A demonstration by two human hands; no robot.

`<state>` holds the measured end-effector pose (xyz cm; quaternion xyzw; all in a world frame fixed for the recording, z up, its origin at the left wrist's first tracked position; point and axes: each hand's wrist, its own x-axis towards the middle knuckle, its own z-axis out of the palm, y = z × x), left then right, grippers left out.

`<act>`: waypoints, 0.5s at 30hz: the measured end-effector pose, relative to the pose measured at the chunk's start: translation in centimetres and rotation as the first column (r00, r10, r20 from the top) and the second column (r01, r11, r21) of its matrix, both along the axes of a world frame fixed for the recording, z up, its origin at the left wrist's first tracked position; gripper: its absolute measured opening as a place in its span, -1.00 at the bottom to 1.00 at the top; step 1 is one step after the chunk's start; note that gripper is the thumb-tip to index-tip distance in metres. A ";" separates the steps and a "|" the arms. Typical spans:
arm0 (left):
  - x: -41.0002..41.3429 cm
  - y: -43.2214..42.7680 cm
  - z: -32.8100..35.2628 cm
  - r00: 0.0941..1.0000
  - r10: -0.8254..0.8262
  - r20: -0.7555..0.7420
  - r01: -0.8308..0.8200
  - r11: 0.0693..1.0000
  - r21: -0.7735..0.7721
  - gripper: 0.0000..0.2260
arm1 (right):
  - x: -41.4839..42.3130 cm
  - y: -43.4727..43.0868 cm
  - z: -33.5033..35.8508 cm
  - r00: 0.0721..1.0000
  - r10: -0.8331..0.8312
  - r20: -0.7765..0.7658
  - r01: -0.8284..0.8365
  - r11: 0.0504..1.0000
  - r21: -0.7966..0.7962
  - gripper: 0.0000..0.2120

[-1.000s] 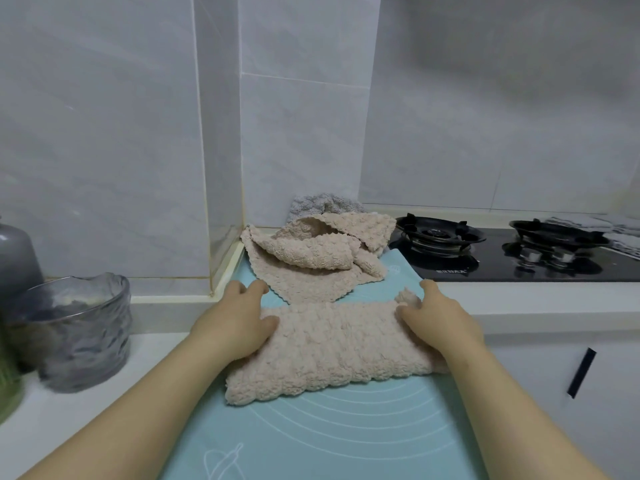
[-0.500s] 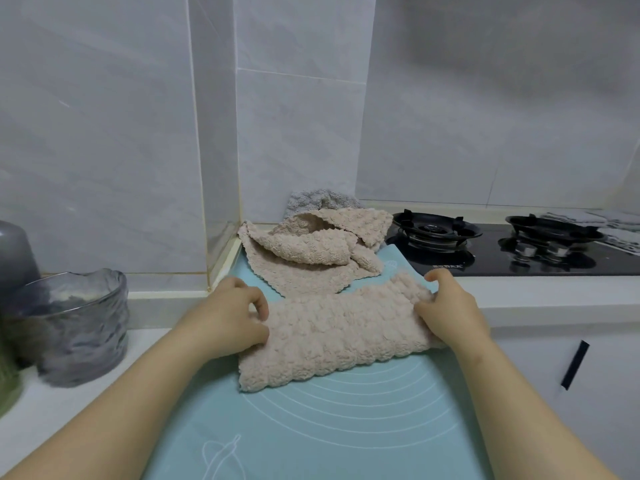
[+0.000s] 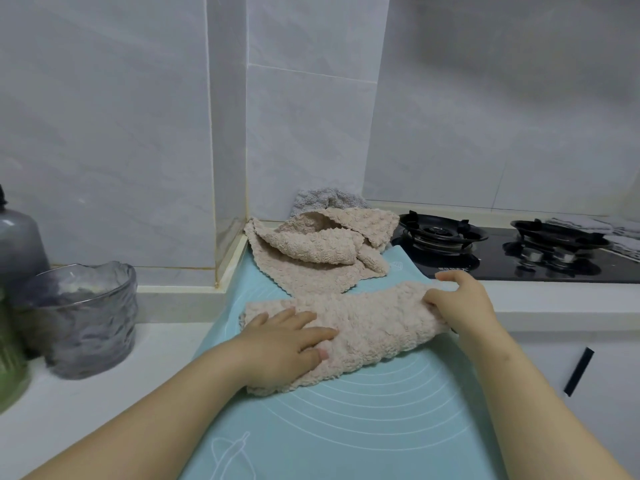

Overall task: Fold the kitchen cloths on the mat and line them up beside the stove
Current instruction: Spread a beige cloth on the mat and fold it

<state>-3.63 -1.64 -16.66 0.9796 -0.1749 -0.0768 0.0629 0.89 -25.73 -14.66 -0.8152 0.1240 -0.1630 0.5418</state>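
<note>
A beige fluffy cloth point(image 3: 374, 327), folded into a long strip, lies slanted across the light blue mat point(image 3: 363, 420). My left hand point(image 3: 287, 341) rests flat on its left end with fingers stretched out. My right hand point(image 3: 460, 299) grips its right end, fingers curled over the far edge and thumb underneath. Behind it, at the mat's far end, lies a loose heap of beige cloths point(image 3: 318, 251), and a grey cloth point(image 3: 329, 199) sits against the wall behind them.
The black gas stove point(image 3: 512, 251) with two burners stands to the right of the mat. A glass bowl point(image 3: 90, 317) and a dark bottle point(image 3: 17, 237) stand on the white counter at the left. Tiled walls close the back; a cabinet front drops off at the right.
My left hand has moved from gripping the strip's left edge to lying flat on top of it. The strip has turned, its right end now farther back. My right hand keeps its hold.
</note>
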 end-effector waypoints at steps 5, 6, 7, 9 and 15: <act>0.6 0.2 1.4 0.889 0.436 0.138 -0.211 0.658 -0.722 -0.73 | -1.0 3.0 2.9 0.980 0.174 0.095 -0.185 0.976 0.118 -0.64; 0.5 0.3 2.0 0.886 0.461 -0.047 -0.260 0.411 -0.874 -0.74 | -1.4 4.1 3.8 0.960 0.264 0.097 -0.274 0.955 0.116 -0.68; 0.5 0.4 2.5 0.886 0.397 -0.239 -0.320 0.154 -0.935 -0.72 | -1.8 5.1 4.7 0.922 0.378 0.082 -0.386 0.913 0.131 -0.70; 0.4 0.9 2.9 0.849 0.194 -0.492 -0.464 -0.173 -0.869 -0.67 | -2.5 6.8 5.8 0.787 0.616 0.033 -0.610 0.769 0.193 -0.75; 1.2 2.6 1.1 0.856 0.244 -0.455 -0.450 -0.080 -0.890 -0.58 | -1.7 8.9 2.7 0.879 0.464 0.111 -0.469 0.800 0.374 -0.82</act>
